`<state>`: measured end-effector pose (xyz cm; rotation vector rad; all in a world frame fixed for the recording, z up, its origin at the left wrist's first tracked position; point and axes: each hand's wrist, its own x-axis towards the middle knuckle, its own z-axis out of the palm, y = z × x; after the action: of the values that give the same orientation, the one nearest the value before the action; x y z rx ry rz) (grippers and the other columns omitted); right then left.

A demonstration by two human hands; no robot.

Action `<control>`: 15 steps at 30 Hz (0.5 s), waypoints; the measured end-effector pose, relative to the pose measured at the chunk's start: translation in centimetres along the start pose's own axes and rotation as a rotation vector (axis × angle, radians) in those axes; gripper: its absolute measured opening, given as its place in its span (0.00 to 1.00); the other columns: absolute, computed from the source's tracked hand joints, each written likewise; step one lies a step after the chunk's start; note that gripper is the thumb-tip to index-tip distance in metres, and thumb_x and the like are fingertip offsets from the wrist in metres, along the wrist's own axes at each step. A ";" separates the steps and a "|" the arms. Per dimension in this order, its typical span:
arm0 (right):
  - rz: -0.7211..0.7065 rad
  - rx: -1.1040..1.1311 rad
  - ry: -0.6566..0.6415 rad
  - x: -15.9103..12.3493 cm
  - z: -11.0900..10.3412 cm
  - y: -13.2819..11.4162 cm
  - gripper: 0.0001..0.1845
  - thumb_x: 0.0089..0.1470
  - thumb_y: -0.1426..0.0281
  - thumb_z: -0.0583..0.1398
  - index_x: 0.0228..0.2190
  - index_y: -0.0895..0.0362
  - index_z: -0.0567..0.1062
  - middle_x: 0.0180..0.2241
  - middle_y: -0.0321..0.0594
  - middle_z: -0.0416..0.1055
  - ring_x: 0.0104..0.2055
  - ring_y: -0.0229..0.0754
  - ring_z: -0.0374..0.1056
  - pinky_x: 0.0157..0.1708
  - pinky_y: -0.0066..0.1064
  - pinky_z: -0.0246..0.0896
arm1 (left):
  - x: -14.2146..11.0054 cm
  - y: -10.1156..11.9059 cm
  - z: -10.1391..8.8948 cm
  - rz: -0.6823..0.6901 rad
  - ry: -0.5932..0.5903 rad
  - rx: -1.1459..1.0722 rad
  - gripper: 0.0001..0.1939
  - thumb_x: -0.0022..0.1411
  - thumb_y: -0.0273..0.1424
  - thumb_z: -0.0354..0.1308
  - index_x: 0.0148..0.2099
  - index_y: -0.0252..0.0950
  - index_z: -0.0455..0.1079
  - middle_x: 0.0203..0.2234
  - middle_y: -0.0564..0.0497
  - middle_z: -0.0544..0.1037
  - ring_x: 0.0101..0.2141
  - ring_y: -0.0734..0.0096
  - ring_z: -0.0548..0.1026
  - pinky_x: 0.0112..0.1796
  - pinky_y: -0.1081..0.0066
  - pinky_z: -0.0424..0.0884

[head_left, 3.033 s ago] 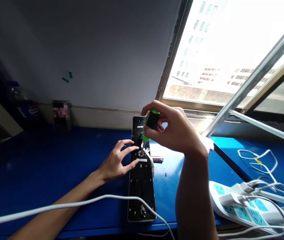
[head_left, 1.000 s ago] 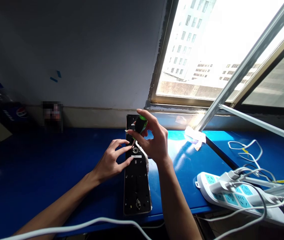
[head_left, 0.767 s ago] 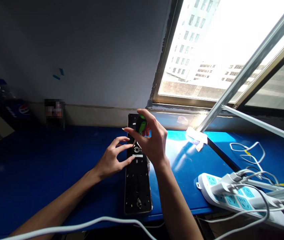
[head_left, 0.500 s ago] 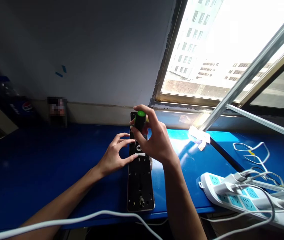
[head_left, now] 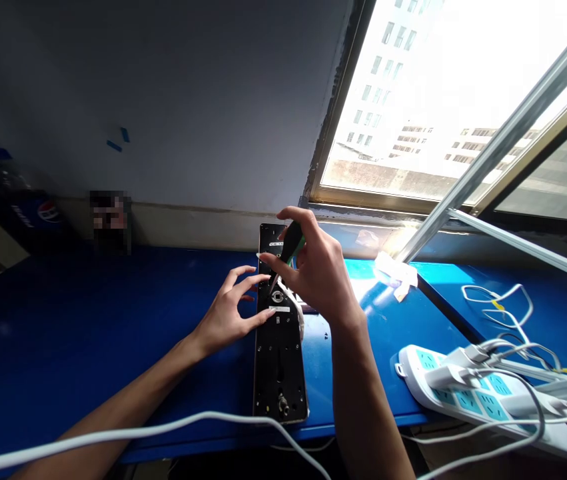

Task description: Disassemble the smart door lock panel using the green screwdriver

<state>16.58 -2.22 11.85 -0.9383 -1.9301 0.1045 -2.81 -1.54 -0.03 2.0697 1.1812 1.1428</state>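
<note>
A long black panel (head_left: 279, 370), which looks like the back of a door lock, lies lengthwise on the blue table. It bears screw holes, a pale label and a metal fitting near its close end. My right hand (head_left: 316, 267) grips a screwdriver (head_left: 292, 245) with a black and green handle. The screwdriver leans, its tip down near the ring in the panel's middle; whether it touches a screw is too small to tell. From the left, my left hand (head_left: 230, 305) reaches over the panel's edge with fingers apart, thumb and fingertips resting on or just above its surface.
A white cable (head_left: 293, 300) runs beside the panel. At the right stands a white power strip (head_left: 463, 387) full of plugs and cords. Another white cable (head_left: 163, 427) crosses the front. A metal frame bar (head_left: 503, 133) slants before the window. A Pepsi bottle (head_left: 38, 210) stands far left.
My right hand has tilted the screwdriver and shifted slightly right, so its handle now leans rightward and more of the panel's far end shows. The left hand stays nearly in place.
</note>
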 end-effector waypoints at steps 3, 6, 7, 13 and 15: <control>-0.025 0.051 -0.035 -0.1 0.0 0.0 0.28 0.58 0.76 0.63 0.58 0.49 0.65 0.46 0.39 0.75 0.38 0.38 0.71 0.38 0.31 0.68 | 0.0 0.1 0.0 -0.014 -0.006 0.000 0.30 0.61 0.46 0.70 0.62 0.46 0.72 0.65 0.45 0.62 0.54 0.53 0.79 0.54 0.52 0.82; -0.033 0.075 -0.049 -0.2 0.2 -0.1 0.33 0.55 0.78 0.61 0.60 0.49 0.61 0.48 0.39 0.74 0.36 0.37 0.70 0.37 0.31 0.67 | -0.1 0.1 0.1 -0.025 -0.014 0.005 0.28 0.61 0.46 0.69 0.60 0.45 0.73 0.66 0.45 0.61 0.54 0.53 0.78 0.55 0.53 0.81; -0.029 0.068 -0.034 -0.2 0.2 -0.1 0.31 0.56 0.77 0.62 0.58 0.49 0.62 0.48 0.39 0.75 0.36 0.37 0.70 0.37 0.31 0.68 | -0.1 0.1 0.1 -0.025 -0.014 0.010 0.27 0.61 0.46 0.69 0.60 0.45 0.73 0.66 0.45 0.61 0.54 0.53 0.78 0.55 0.53 0.81; -0.028 0.066 0.009 -0.1 0.4 -0.2 0.24 0.58 0.78 0.60 0.54 0.50 0.64 0.48 0.40 0.75 0.41 0.39 0.72 0.39 0.32 0.68 | -0.1 -0.1 0.1 -0.011 -0.007 0.018 0.29 0.62 0.47 0.68 0.62 0.46 0.71 0.65 0.45 0.62 0.54 0.54 0.78 0.56 0.52 0.81; -0.023 0.057 0.005 -0.2 0.3 -0.3 0.27 0.55 0.79 0.59 0.54 0.50 0.63 0.51 0.42 0.74 0.43 0.40 0.72 0.38 0.32 0.68 | -0.1 -0.2 0.1 -0.015 -0.013 0.010 0.28 0.62 0.47 0.69 0.61 0.46 0.72 0.65 0.45 0.62 0.51 0.56 0.80 0.55 0.52 0.81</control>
<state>16.22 -2.41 11.68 -0.8776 -1.9231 0.1426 -2.81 -1.49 -0.25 2.0697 1.1967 1.1164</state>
